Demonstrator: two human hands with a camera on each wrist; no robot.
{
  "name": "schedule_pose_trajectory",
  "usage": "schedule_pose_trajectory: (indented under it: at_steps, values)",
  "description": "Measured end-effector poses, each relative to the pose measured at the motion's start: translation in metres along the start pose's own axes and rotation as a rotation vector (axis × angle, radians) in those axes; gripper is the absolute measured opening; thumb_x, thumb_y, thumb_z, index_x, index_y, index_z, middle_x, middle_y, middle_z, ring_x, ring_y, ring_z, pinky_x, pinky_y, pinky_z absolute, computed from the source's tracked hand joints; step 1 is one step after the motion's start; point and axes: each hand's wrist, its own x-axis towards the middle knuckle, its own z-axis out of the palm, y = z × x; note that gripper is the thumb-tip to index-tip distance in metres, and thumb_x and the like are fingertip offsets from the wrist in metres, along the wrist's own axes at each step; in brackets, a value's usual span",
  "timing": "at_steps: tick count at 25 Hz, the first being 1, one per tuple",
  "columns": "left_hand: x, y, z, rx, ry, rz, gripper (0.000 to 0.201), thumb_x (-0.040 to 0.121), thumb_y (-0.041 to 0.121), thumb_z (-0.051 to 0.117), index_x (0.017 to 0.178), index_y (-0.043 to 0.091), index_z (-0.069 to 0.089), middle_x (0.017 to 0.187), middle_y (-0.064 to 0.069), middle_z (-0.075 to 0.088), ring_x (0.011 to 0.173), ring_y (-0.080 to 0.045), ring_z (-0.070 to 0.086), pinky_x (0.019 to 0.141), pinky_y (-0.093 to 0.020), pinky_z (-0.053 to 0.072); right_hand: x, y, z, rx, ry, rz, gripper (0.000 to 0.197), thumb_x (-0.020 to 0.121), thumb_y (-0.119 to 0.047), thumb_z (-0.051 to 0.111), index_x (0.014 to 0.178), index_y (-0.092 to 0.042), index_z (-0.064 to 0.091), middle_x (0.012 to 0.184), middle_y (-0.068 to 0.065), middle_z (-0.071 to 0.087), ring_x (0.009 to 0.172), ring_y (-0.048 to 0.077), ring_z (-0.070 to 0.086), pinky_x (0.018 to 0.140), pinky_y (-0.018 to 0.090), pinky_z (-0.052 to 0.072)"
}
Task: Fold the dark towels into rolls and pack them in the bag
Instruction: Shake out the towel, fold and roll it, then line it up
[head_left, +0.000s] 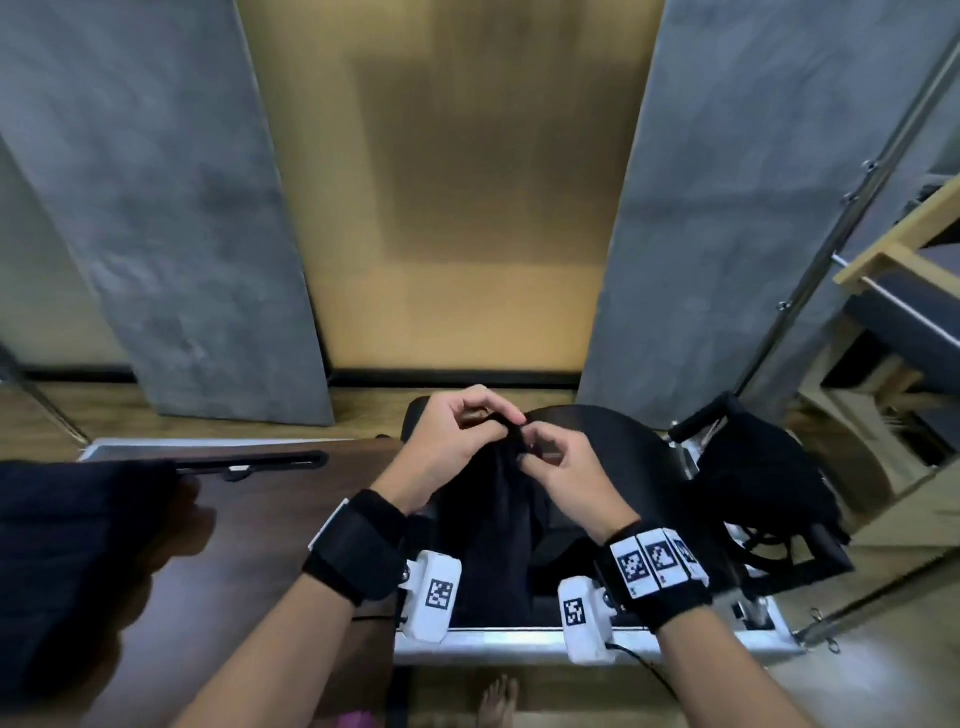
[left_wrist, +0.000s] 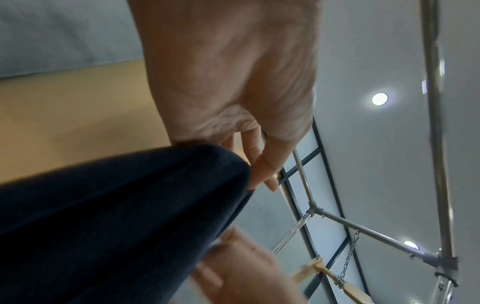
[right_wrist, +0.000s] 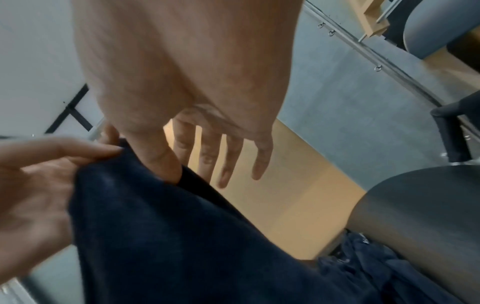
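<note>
Soft, even indoor light. Two round ceiling lamps (left_wrist: 379, 99) glare with haloes in the left wrist view. All views are blurred; the head view bends straight lines at its edges. The towel (head_left: 498, 519) reads near-black, its folds lost.

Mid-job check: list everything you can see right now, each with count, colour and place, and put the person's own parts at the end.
dark navy towel held up: one, navy, hanging from both hands at centre.
dark folded cloth: one, navy, on the table's left end; blurred.
dark brown wooden table: one, brown, left of the hands.
black round padded seat: one, black, behind the hands.
black fabric bag: one, black, right of the seat.
grey wall panels: two, grey, either side of a tan panel.
metal frame poles: silver, far right.
wrist straps with white marker tags: two, black and white, on both wrists.
left hand: pinches the towel's top edge.
right hand: pinches the same edge beside it.
</note>
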Motion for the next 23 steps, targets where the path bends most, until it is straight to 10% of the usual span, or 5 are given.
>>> schedule_pose_trajectory:
  at_steps: [6, 11, 16, 20, 23]
  values:
    - [-0.112, 0.036, -0.044, 0.056, 0.208, 0.029, 0.029, 0.088, -0.018, 0.059, 0.079, 0.008, 0.067, 0.087, 0.000, 0.066, 0.087, -0.011, 0.062, 0.084, -0.020, 0.045, -0.089, -0.006, 0.050, -0.010, -0.247, 0.133, 0.024, 0.094, -0.024, 0.078, 0.081, -0.013, 0.061, 0.075, -0.004, 0.054, 0.076, 0.011, 0.050, 0.078, 0.034, 0.038]
    - [-0.183, 0.025, -0.079, 0.060, -0.004, -0.147, 0.025, 0.087, 0.019, 0.075, 0.104, 0.007, 0.061, 0.097, -0.004, 0.064, 0.093, -0.007, 0.061, 0.085, -0.015, 0.046, -0.114, -0.072, 0.114, 0.118, -0.228, -0.059, 0.027, 0.095, -0.009, 0.074, 0.081, -0.011, 0.050, 0.070, -0.013, 0.048, 0.068, 0.003, 0.043, 0.063, 0.019, 0.035]
    - [-0.234, 0.013, -0.112, 0.323, 0.221, -0.217, 0.047, 0.085, 0.060, 0.076, 0.103, 0.018, 0.066, 0.086, 0.002, 0.067, 0.078, -0.002, 0.062, 0.072, -0.012, 0.047, -0.141, -0.122, 0.179, 0.231, -0.163, -0.077, 0.025, 0.085, 0.015, 0.071, 0.078, 0.003, 0.051, 0.075, 0.010, 0.059, 0.074, 0.020, 0.053, 0.072, 0.037, 0.042]
    - [-0.278, 0.030, -0.152, 0.122, 0.096, -0.478, 0.095, 0.068, 0.104, 0.042, 0.103, 0.024, 0.080, 0.089, 0.006, 0.078, 0.085, -0.011, 0.074, 0.071, -0.022, 0.052, -0.160, -0.150, 0.234, 0.252, -0.074, -0.164, 0.019, 0.077, 0.020, 0.076, 0.082, 0.010, 0.062, 0.103, 0.013, 0.078, 0.100, 0.028, 0.074, 0.094, 0.037, 0.057]
    - [-0.316, 0.033, -0.179, -0.035, 0.002, -0.491, 0.064, 0.090, 0.087, 0.045, 0.109, 0.038, 0.081, 0.104, 0.007, 0.081, 0.101, -0.011, 0.076, 0.082, -0.021, 0.059, -0.187, -0.158, 0.285, 0.233, -0.037, -0.200, 0.018, 0.076, 0.024, 0.072, 0.082, 0.007, 0.069, 0.102, 0.013, 0.077, 0.099, 0.021, 0.074, 0.092, 0.028, 0.056]
